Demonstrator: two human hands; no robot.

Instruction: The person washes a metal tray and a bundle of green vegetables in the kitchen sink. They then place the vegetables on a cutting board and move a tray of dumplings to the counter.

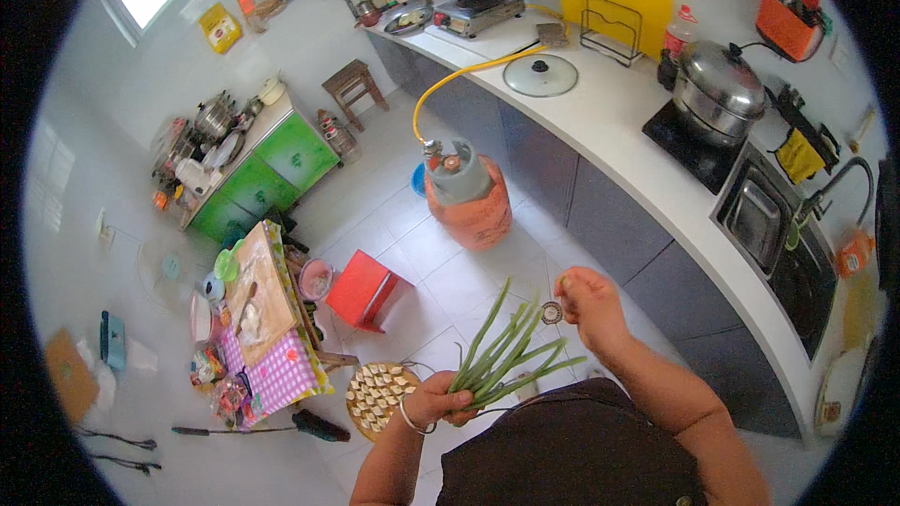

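Observation:
A bunch of long green vegetable stalks (503, 358) fans out from my left hand (444, 399), which grips it by the lower ends. The stalks point up and to the right, in front of my dark top. A pale bangle circles the left wrist. My right hand (589, 302) is raised to the right of the stalk tips, apart from the bunch. Its fingers are drawn together, and a small greenish bit shows at the fingertips, too small to make out. Left of the bunch, a round board (380, 393) on the floor carries rows of shaped dough pieces.
A red stool (358, 288) and an orange gas cylinder (467, 204) stand ahead on the tiled floor. A low table with a checked cloth (281, 372) and a floured board (271, 274) is to the left. The counter (619, 147) curves along the right.

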